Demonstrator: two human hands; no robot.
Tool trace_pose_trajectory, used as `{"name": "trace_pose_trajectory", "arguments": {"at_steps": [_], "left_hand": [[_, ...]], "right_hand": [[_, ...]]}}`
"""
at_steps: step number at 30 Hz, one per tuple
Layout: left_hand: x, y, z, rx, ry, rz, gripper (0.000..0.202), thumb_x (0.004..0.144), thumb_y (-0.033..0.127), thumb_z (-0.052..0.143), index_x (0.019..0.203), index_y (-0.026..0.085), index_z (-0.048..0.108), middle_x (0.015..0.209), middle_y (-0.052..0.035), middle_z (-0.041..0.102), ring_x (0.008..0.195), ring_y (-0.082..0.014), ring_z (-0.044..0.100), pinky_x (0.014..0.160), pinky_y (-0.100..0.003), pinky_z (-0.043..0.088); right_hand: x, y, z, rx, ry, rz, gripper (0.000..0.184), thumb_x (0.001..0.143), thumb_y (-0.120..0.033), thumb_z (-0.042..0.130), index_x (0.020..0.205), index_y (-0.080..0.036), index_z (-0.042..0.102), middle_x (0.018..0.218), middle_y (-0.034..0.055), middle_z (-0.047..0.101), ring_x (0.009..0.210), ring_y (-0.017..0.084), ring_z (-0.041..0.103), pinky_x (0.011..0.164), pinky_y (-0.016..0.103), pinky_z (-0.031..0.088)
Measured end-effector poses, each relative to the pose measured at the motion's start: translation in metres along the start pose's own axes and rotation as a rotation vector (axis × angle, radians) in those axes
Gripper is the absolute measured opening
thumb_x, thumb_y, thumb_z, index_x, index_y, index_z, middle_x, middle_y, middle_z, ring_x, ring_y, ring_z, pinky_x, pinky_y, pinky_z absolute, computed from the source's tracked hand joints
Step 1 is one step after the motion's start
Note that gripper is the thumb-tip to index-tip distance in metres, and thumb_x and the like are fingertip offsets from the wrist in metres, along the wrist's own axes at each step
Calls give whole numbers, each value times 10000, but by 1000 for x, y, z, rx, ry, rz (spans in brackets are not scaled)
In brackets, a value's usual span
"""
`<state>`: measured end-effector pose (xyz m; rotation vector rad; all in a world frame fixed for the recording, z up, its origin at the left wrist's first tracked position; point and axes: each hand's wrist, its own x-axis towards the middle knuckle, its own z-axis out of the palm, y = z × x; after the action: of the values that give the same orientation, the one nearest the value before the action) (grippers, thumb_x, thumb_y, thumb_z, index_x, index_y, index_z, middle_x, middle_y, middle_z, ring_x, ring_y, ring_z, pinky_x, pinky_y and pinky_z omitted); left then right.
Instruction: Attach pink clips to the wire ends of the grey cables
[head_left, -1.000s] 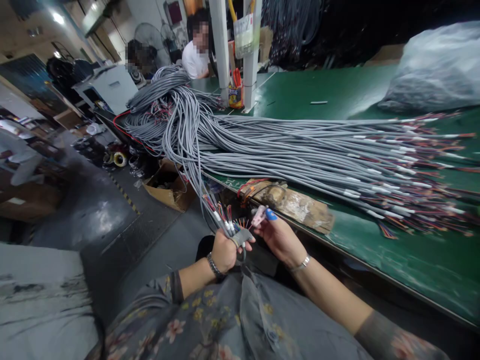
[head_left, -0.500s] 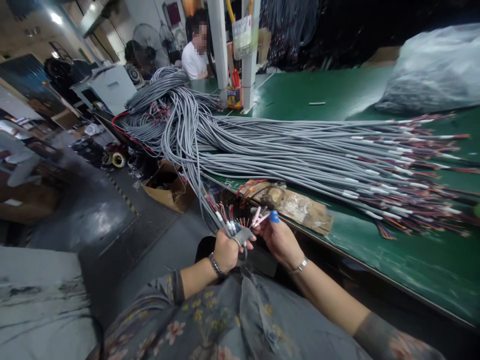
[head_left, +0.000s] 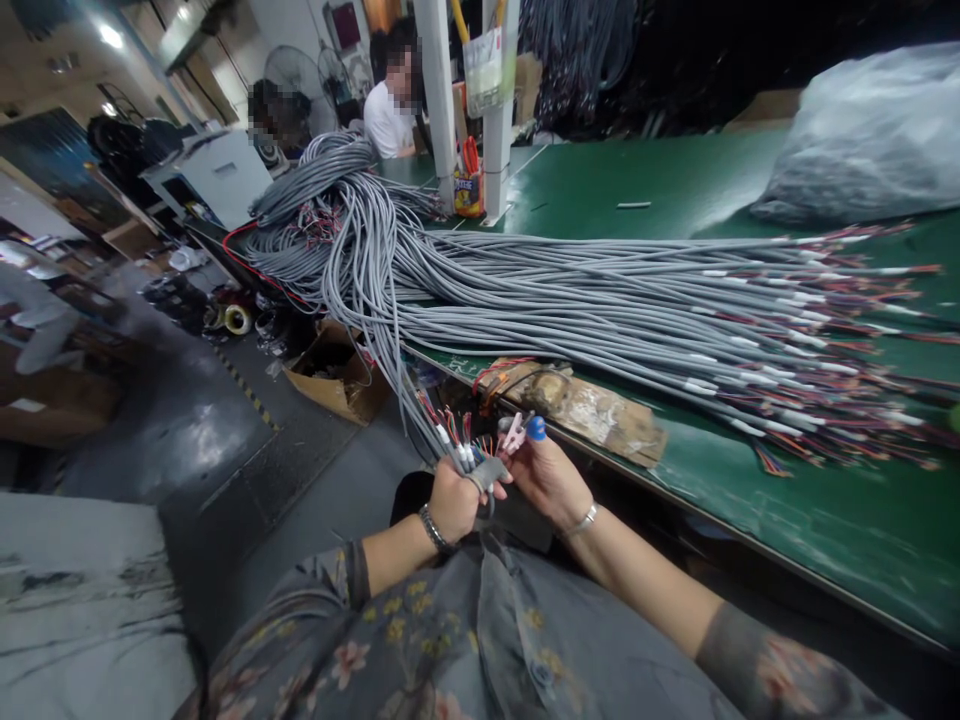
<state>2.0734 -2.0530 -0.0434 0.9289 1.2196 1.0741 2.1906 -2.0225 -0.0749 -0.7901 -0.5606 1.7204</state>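
Gathered in my left hand (head_left: 451,500) are several grey cables (head_left: 421,420), their stripped ends pointing up with white sleeves (head_left: 463,455) and thin coloured wires (head_left: 484,445). A grey wrap (head_left: 487,472) lies across its thumb area; whether it is a finger cover, I cannot tell. My right hand (head_left: 553,480), with a blue cover (head_left: 536,429) on its thumb, is closed on a small pale-pink two-armed clip (head_left: 513,436), right beside the wire ends. Its exact kind is unclear. The fingertips of both hands nearly meet, and some fingers are hidden.
A thick spread of grey cables (head_left: 570,290) covers much of the green table (head_left: 825,540). A worn wooden board (head_left: 607,420) lies at the near edge. Beyond are a post (head_left: 497,130), a plastic bag (head_left: 862,140) and a seated person (head_left: 388,115). A cardboard box (head_left: 341,385) stands below.
My right hand has shifted slightly left, toward the wire ends. The arms of the pink clip, spread in a V before, now appear closer together. My left hand keeps its hold.
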Motion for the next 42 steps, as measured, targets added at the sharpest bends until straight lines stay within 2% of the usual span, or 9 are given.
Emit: {"name": "trace_pose_trajectory", "arguments": {"at_steps": [6,10,14,18,24,30,35,38,42], "left_hand": [[1,-2,0,-6,20,-13,336,606,464,713,586,141,624,526,-55,646,389,-79,485,375,-189,276],[-2,-3,-4,-25,15,-20,309,609,438,711,610,141,625,551,-58,660,407,-88,515,375,-186,284],[-4,-2,-9,-36,35,-42,316,580,440,722,604,145,611,541,-52,653,415,-96,531,373,-185,278],[-3,2,-11,-63,76,-71,320,534,427,735,571,141,596,519,-55,638,415,-100,527,370,-186,254],[1,-1,-10,-59,73,-86,358,522,458,764,568,143,600,526,-59,631,431,-103,516,380,-193,236],[6,-11,-6,-55,50,-104,379,493,464,805,562,131,640,541,-61,627,422,-74,437,378,-203,220],[5,-9,-3,-94,53,-125,406,458,471,817,519,130,603,545,-66,635,399,-56,413,373,-198,204],[4,-6,-2,-135,53,-135,421,438,464,822,501,123,582,544,-81,635,395,-60,435,364,-194,195],[4,-3,-2,-202,75,-156,413,414,437,828,514,122,581,528,-80,625,416,-89,492,353,-190,195]], "right_hand": [[-2,-3,6,64,50,32,498,570,-645,788,749,-209,627,631,-9,584,517,133,475,411,250,367],[-6,-6,8,105,28,59,505,593,-695,741,729,-223,626,668,-5,588,556,137,493,474,259,412],[-9,-6,-3,125,73,143,538,576,-740,717,752,-235,655,734,11,636,639,148,549,584,271,467],[-10,-5,-17,69,40,158,562,571,-768,696,746,-235,663,716,21,643,655,152,563,586,271,479],[-16,-7,-28,106,99,211,474,540,-664,795,672,-229,664,684,8,637,633,121,567,583,234,490],[-17,-5,-44,65,96,199,436,546,-621,817,712,-237,691,704,14,653,637,135,569,582,258,501],[-17,-3,-56,48,98,228,401,547,-585,832,703,-247,682,729,20,667,657,157,582,595,290,508],[-18,-4,-56,53,92,234,388,562,-559,836,706,-233,682,708,18,660,647,147,580,581,274,511],[-23,-6,-50,63,139,268,415,460,-468,905,697,-207,685,659,-15,636,613,101,563,563,211,508]]}}
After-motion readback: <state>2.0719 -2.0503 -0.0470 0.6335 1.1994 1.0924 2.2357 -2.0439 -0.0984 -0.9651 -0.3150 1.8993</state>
